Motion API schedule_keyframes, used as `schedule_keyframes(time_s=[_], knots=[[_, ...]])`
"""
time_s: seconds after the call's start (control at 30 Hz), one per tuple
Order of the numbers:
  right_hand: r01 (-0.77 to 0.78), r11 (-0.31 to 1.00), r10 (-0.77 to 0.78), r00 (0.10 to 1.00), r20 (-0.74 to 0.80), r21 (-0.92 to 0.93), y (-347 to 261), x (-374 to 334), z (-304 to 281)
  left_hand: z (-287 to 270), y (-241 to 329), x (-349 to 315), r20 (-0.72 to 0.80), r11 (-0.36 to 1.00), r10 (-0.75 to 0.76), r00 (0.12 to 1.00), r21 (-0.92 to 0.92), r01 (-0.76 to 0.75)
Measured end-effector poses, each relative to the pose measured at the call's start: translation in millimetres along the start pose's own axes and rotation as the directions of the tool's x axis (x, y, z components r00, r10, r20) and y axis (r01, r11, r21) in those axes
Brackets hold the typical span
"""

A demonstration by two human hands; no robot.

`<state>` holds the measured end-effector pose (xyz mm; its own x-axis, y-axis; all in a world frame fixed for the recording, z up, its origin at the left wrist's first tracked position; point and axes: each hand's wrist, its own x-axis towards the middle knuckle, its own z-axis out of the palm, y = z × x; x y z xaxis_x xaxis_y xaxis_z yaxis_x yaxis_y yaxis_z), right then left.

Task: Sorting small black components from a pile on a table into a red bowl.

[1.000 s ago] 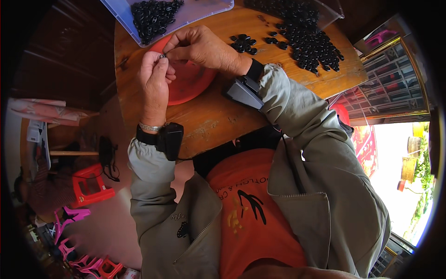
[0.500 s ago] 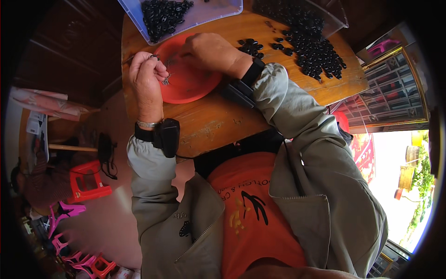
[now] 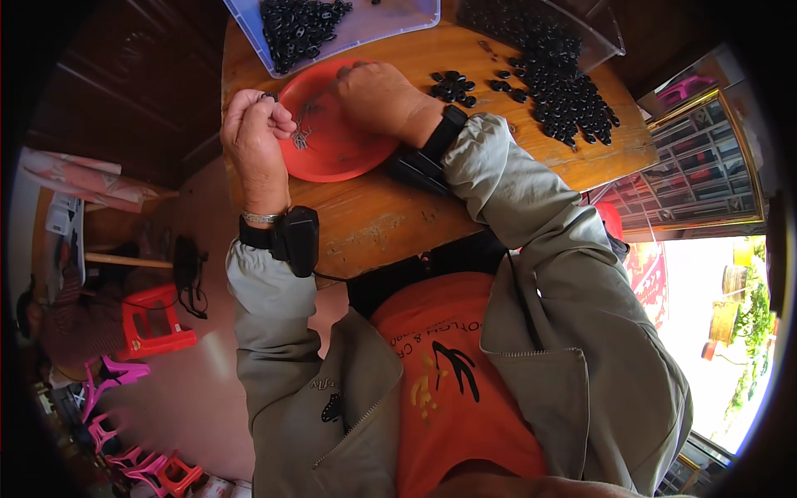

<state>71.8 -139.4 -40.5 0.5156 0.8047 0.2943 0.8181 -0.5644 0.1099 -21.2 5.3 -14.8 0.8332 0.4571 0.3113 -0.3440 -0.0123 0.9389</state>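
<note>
My left hand (image 3: 254,137) is at the left rim of a shallow red plastic dish (image 3: 336,166), fingers curled in a pinch round a small black piece (image 3: 270,97), mostly hidden. Above the dish's far right side, my right hand (image 3: 383,101) has its fingers bent closed; its back hides the fingertips and anything in them. Thin metal pins (image 3: 301,137) lie in the dish close to my left fingers. Past the dish stands a clear plastic bin (image 3: 382,33) with a heap of black oval parts (image 3: 290,37).
On the wooden table (image 3: 374,228), loose shiny black pieces (image 3: 452,88) lie right of my right hand. A larger pile (image 3: 573,108) spills from a tipped clear container (image 3: 602,41). A red stool (image 3: 158,324) and pink stools (image 3: 112,382) stand on the floor at left.
Both hands have shifted slightly; my left hand has moved a little left, and its black piece shows less. My right hand stays over the dish, slightly further right.
</note>
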Motion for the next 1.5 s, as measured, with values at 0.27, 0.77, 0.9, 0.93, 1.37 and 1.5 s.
schedule_keyframes(time_s=[0.27, 0.77, 0.9, 0.93, 1.37, 1.5], knots=[[0.351, 0.923, -0.319, 0.928, -0.195, 0.160, -18.2, -2.2, 7.5, -0.1, -2.0, 1.7, 0.000, 1.000, 0.018, 1.000, -0.016, -0.018], [0.099, 0.961, -0.082, 0.994, -0.074, 0.257, 23.2, -9.0, -13.2, -0.6, 0.4, -1.4, 0.024, 0.999, -0.021, 0.999, 0.037, 0.020], [0.070, 0.977, -0.067, 0.997, -0.022, 0.202, 22.0, -8.6, -12.6, -0.4, 0.1, -1.0, 0.024, 0.999, -0.018, 1.000, 0.035, 0.017], [0.069, 0.975, -0.069, 0.998, -0.008, 0.211, 20.1, -9.4, -17.4, -0.4, 0.0, -0.9, 0.022, 0.999, -0.018, 1.000, 0.033, 0.018], [0.158, 0.924, -0.233, 0.955, 0.184, 0.350, -1.3, -21.3, -38.6, -2.1, -3.1, 1.3, 0.036, 1.000, -0.002, 0.999, -0.002, 0.002], [0.172, 0.954, -0.223, 0.953, 0.203, 0.244, -4.3, -22.9, -29.4, -0.8, -0.8, -0.6, 0.049, 1.000, -0.007, 0.999, 0.003, 0.007]])
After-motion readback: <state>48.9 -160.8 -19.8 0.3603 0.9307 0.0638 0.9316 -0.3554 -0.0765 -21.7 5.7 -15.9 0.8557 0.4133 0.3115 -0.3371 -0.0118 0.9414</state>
